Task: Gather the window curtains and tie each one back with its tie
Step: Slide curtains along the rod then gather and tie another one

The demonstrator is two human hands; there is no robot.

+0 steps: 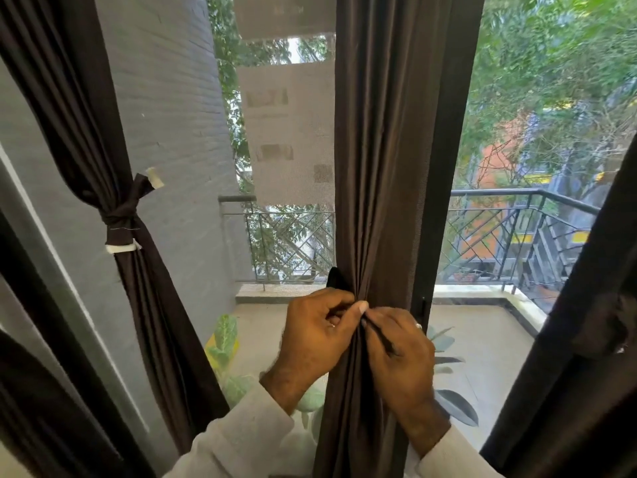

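Left hand (319,334): fingers curled, thumb tip pressed against the gathered fabric at the pinch point; it grips one end of a dark tie (337,278), whose loop stands up just above the knuckles on the left edge of the bundle.
Right hand (400,346): fingers curled round a thin dark strand of the same tie, which runs slantwise across the back of the fingers; a ring shows on one finger. The two hands touch at the thumbs.
Sleeves (241,439): pale, loose, entering from the bottom edge (both wrists bare above the cuffs).
Middle curtain (382,167): dark brown, hanging straight in front of the dark window frame (444,188), drawn into tight folds where the hands meet, spreading again below.
Left curtain (86,108): same brown cloth, already gathered and bound with a knotted fabric tie (122,219); pale tape-like strips show at the tie's ends.
Right curtain (579,339): dark, at the right edge; whether it is tied cannot be told.
Balcony beyond the glass: grey brick wall (165,132), black metal railing (517,229) with diagonal bars, pale floor (482,343).
Plants (224,336): large green leaves low behind the middle curtain, on both sides of it.
Background: green trees (558,63), an orange building partly hidden by them.
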